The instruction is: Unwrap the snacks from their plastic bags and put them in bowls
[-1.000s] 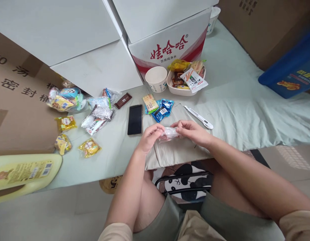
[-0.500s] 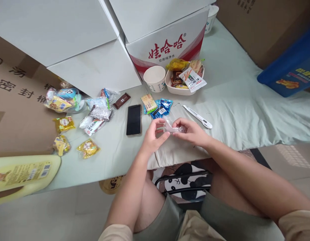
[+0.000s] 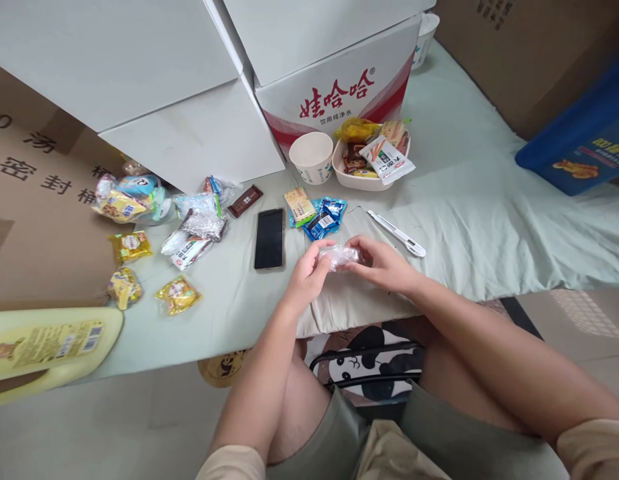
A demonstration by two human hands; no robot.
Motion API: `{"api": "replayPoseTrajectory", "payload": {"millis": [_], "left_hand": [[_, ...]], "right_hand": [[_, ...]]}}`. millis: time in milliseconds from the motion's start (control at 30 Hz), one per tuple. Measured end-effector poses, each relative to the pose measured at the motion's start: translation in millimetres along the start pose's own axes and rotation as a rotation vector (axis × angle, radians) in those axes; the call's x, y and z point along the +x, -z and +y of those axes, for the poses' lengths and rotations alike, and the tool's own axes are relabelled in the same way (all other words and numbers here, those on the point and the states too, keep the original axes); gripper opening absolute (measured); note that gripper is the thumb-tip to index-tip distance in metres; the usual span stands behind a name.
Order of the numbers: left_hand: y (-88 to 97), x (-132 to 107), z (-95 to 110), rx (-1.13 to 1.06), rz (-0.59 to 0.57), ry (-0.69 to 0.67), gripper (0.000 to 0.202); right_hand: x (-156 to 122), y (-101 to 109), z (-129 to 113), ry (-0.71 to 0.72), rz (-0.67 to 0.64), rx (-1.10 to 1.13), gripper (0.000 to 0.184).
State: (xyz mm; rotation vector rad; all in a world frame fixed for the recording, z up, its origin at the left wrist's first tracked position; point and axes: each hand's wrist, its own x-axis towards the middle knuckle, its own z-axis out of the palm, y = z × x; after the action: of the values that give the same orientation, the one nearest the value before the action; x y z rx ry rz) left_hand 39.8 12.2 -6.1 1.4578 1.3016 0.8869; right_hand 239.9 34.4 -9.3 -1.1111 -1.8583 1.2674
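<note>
Between my two hands is a crumpled clear plastic wrapper, held just above the table's front edge; whether anything is inside it I cannot tell. My left hand pinches its left end, thumb on top. Fingers of my right hand close on its right end. Just beyond the hands lie blue snack packets and a cracker packet. A white utility knife rests to the right of them. Left of my left hand a dark phone lies flat.
A white paper cup and a bowl heaped with snacks stand before a white carton. Snack packets are scattered at the left. A yellow jug is at the front left, a blue container at the right.
The plastic wrapper is now bunched more compactly between my hands. My left thumb and fingers have shifted slightly on it. The view has moved a little; other things stay in place.
</note>
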Motion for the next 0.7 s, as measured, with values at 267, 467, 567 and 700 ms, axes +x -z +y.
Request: {"api": "replayPoseTrajectory", "payload": {"millis": [267, 467, 567, 700], "left_hand": [[-8.8, 5, -7, -0.013, 0.051, -0.073, 0.032], [-14.0, 6, -3, -0.163, 0.115, -0.032, 0.037], [-8.8, 7, 0, -0.231, 0.18, 0.003, 0.035], [-2.8, 9, 4, -0.298, 0.195, 0.106, 0.029]], "right_hand": [[-2, 5, 0, 0.088, 0.102, 0.046, 0.027], [1, 2, 5, 0.317, 0.084, -0.095, 0.013], [1, 23, 11, 0.224, 0.433, -0.094, 0.02], [1, 55, 24, -0.035, 0.783, 0.104, 0.051]]}}
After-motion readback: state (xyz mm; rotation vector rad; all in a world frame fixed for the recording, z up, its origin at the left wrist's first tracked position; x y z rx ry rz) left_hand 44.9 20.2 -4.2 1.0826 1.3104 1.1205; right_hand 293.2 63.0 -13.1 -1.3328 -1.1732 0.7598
